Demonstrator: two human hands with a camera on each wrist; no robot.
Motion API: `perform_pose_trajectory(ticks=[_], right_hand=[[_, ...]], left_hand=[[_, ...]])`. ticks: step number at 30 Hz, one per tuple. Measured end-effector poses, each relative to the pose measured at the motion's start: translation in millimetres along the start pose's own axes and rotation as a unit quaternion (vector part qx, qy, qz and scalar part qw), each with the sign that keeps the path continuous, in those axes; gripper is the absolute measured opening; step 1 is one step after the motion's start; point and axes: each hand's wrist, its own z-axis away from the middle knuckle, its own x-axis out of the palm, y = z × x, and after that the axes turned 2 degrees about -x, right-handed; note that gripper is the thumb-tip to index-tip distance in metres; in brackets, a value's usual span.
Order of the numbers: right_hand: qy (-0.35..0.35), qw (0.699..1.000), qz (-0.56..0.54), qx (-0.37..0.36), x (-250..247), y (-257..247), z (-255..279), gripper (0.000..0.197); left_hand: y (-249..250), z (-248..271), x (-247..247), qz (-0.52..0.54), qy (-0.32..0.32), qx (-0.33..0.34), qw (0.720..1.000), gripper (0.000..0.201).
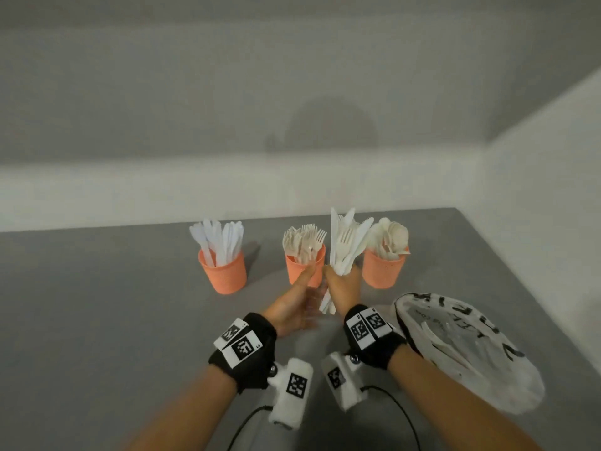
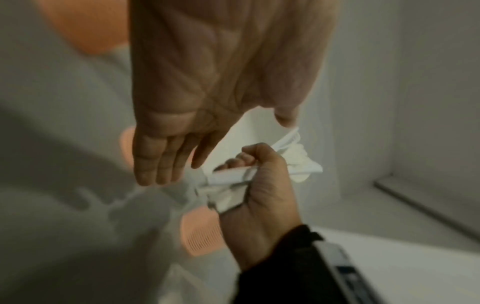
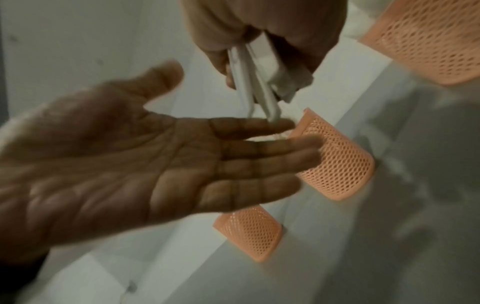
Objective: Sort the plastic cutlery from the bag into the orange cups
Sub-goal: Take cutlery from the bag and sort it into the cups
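Three orange mesh cups stand in a row on the grey table: the left cup [image 1: 223, 271] holds white knives, the middle cup [image 1: 304, 266] forks, the right cup [image 1: 383, 268] spoons. My right hand [image 1: 343, 288] grips a mixed bundle of white cutlery [image 1: 348, 245] upright in front of the middle and right cups, its handles poking out below the fist. My left hand [image 1: 294, 307] is beside it, palm up with straight fingers [image 3: 259, 156], holding nothing. In the right wrist view the bundle's handles [image 3: 259, 86] hang just above the left hand's fingers. The white plastic bag [image 1: 471, 346] lies at the right.
The bag with black lettering has some cutlery showing through it and lies near the table's right edge [image 1: 553, 320]. A white wall [image 1: 292, 125] runs behind the cups and along the right side. Bare grey table [image 1: 97, 320] stretches to the left.
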Motion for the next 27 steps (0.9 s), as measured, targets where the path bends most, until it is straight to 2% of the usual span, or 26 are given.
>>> perform_pose_trajectory(ticks=[2,5,6,8,9,12,15,19,21,23,24,25,27], right_hand=[[-0.022,0.998,0.052,-0.033,10,5,-2,0.016],[-0.072,0.992,0.093,-0.047,25,11,7,0.033],[-0.085,0.988,0.122,-0.047,28,14,10,0.041],[-0.110,0.977,0.177,-0.047,33,15,16,0.048],[-0.127,0.972,0.190,-0.055,33,14,18,0.049],[-0.203,0.959,0.192,-0.049,33,13,12,0.060],[-0.245,0.955,0.169,0.014,32,13,-2,0.049],[-0.259,0.949,0.162,0.073,28,15,-7,0.017],[-0.232,0.958,0.150,0.077,26,20,-12,0.019],[-0.191,0.969,0.130,0.085,23,25,-19,0.013],[-0.176,0.972,0.126,0.087,22,25,-22,0.007],[-0.168,0.974,0.127,0.088,21,27,-24,0.011],[-0.169,0.973,0.132,0.088,21,29,-28,0.012]], left_hand=[[4,2,-9,-0.069,0.051,0.062,0.994,0.060],[13,-3,-15,-0.095,0.087,0.147,0.981,0.084],[17,-4,-14,-0.089,0.101,0.173,0.976,0.079],[22,-7,-9,-0.056,0.175,0.211,0.960,0.046],[23,-10,-9,-0.025,0.216,0.216,0.952,0.036],[23,-18,-12,0.042,0.281,0.224,0.932,0.025],[24,-27,-15,0.025,0.287,0.206,0.935,0.028],[29,-36,-16,-0.041,0.230,0.189,0.954,0.036],[33,-41,-20,-0.066,0.218,0.196,0.954,0.044],[37,-43,-24,-0.062,0.260,0.221,0.938,0.051],[38,-43,-26,-0.056,0.290,0.240,0.925,0.049],[40,-43,-27,-0.057,0.311,0.263,0.912,0.044],[43,-47,-31,-0.091,0.323,0.302,0.892,0.033]])
